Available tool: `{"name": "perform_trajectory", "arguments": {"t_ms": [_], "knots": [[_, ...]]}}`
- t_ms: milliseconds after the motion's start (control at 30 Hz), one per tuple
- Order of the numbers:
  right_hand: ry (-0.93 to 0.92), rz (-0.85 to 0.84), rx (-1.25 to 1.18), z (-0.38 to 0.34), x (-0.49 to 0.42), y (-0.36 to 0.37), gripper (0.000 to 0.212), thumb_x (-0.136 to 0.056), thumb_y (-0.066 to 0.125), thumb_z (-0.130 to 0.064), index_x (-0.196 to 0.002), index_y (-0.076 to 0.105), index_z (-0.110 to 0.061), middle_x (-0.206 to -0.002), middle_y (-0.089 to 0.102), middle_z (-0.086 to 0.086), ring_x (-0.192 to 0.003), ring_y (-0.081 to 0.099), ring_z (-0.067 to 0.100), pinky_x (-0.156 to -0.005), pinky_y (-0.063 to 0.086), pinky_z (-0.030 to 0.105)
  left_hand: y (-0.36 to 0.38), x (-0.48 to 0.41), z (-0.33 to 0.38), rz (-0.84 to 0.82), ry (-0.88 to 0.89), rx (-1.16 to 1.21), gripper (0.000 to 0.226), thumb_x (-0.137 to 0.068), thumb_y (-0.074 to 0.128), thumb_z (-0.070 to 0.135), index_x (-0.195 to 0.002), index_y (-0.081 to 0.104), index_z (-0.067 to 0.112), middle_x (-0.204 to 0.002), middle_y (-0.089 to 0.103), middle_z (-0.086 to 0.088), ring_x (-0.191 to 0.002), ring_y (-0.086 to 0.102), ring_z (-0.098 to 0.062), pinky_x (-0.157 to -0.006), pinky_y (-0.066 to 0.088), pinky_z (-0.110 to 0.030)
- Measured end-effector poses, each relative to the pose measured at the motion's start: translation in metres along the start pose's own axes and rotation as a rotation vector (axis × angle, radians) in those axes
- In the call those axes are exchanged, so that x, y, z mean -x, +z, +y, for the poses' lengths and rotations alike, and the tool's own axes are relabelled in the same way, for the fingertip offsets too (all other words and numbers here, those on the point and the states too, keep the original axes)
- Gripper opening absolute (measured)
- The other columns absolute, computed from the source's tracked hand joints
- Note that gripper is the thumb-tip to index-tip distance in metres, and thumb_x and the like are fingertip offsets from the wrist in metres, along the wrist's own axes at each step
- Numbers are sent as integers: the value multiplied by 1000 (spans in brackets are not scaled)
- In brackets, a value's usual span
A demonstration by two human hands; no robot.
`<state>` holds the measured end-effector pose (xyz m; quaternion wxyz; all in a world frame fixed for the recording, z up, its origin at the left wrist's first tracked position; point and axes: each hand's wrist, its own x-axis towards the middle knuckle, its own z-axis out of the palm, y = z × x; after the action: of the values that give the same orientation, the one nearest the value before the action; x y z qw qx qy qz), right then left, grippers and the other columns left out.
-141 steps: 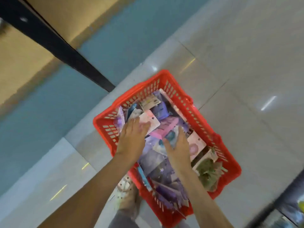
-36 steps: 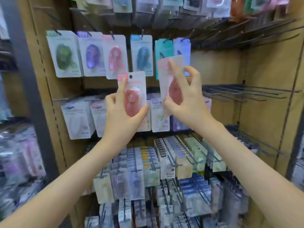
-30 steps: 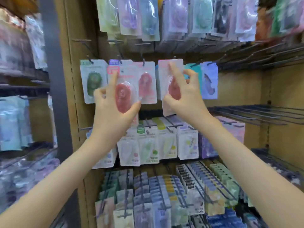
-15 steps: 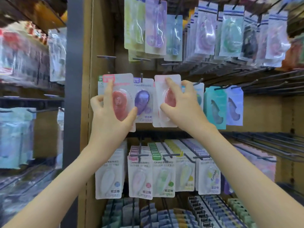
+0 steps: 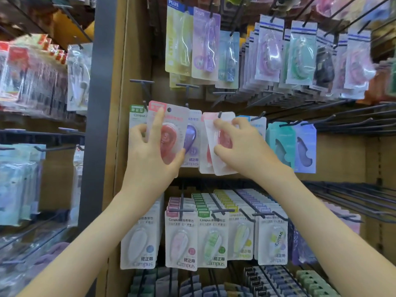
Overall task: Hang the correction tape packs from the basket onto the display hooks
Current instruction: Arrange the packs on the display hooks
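Head: left hand [image 5: 150, 159] grips pink-tabbed pack [image 5: 172, 125]; right hand's [image 5: 246, 151] red pack [image 5: 218, 166] seemingly hooked.

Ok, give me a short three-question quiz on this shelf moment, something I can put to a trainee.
1. True or false: the left pack, held by the left hand, already hangs on a hook.
2. What colour is the tape in the hung pack between the two held ones? A green, B purple, C yellow.
3. Which hand holds the tilted pack up at a hook tip?
Key: 1 false, its hole shows free. 2 B. 3 the right hand.
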<state>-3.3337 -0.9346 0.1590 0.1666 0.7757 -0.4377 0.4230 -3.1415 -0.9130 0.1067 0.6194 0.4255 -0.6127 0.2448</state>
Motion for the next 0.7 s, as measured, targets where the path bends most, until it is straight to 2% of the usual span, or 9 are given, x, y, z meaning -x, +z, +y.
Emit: {"name": "perform_trajectory", "arguments": {"t_ms": [100, 233, 367, 433, 500, 567, 600, 667, 700], "knots": [[-22, -13, 19, -4, 1, 9, 60, -94, 51, -36, -149, 28, -30, -148, 23, 5, -134, 26, 29, -107, 32, 39, 3, -1, 0, -1, -62, 45, 86, -84, 72, 32, -153, 20, 33, -119, 23, 7, -109, 39, -7, -72, 29, 5], [4, 25, 71, -7, -4, 25, 61, -95, 49, -38, -150, 24, -30, -149, 16, 4, -132, 22, 30, -100, 38, 41, 9, -2, -4, 7, -82, 57, 85, -85, 71, 32, -152, 19, 33, -119, 24, 7, -109, 38, -6, -72, 27, 4], [19, 10, 159, -3, -10, 32, 64, -96, 47, -44, -151, 18, -31, -153, 13, 5, -134, 23, 32, -96, 43, 44, 16, -1, -6, 5, -119, 89, 85, -85, 71, 32, -152, 19, 34, -120, 26, 4, -110, 38, -6, -80, 29, -1], [28, -7, 171, -1, -9, 33, 65, -96, 44, -50, -152, 16, -32, -156, 14, 5, -136, 23, 32, -100, 40, 46, 19, 2, -4, -9, -120, 95, 85, -86, 71, 32, -152, 19, 35, -125, 29, 1, -112, 37, -5, -87, 30, -8], [11, 55, 174, -1, -2, 32, 64, -96, 39, -54, -152, 18, -32, -157, 17, 6, -139, 20, 30, -108, 30, 45, 19, 6, -1, -14, -118, 103, 85, -85, 71, 33, -152, 19, 36, -129, 32, -3, -114, 39, -7, -90, 32, -12], [-41, 176, 27, -4, 8, 28, 60, -97, 41, -52, -151, 27, -30, -153, 27, 4, -138, 21, 22, -110, 25, 39, 20, 9, 4, -10, -88, 99, 85, -85, 70, 35, -152, 18, 38, -130, 32, -4, -116, 42, -11, -92, 35, -16], [-68, 207, -131, -6, 12, 25, 58, -97, 44, -50, -149, 32, -29, -147, 34, 0, -134, 27, 17, -108, 26, 34, 21, 10, 7, -5, -59, 96, 85, -84, 71, 35, -151, 18, 38, -128, 32, -3, -114, 42, -10, -92, 35, -14], [-79, 139, -525, -11, 19, 19, 54, -95, 53, -45, -144, 37, -30, -131, 48, -8, -120, 43, 7, -98, 37, 23, 24, 10, 16, 6, 8, 105, 87, -82, 72, 33, -151, 20, 37, -122, 31, 1, -104, 41, -5, -86, 34, -6], [-70, 70, -698, -14, 20, 18, 51, -94, 57, -41, -141, 39, -31, -124, 55, -10, -112, 52, 4, -93, 43, 21, 27, 9, 22, -1, 35, 117, 87, -82, 72, 31, -151, 21, 36, -121, 31, 2, -102, 43, -6, -85, 36, -6]]}}
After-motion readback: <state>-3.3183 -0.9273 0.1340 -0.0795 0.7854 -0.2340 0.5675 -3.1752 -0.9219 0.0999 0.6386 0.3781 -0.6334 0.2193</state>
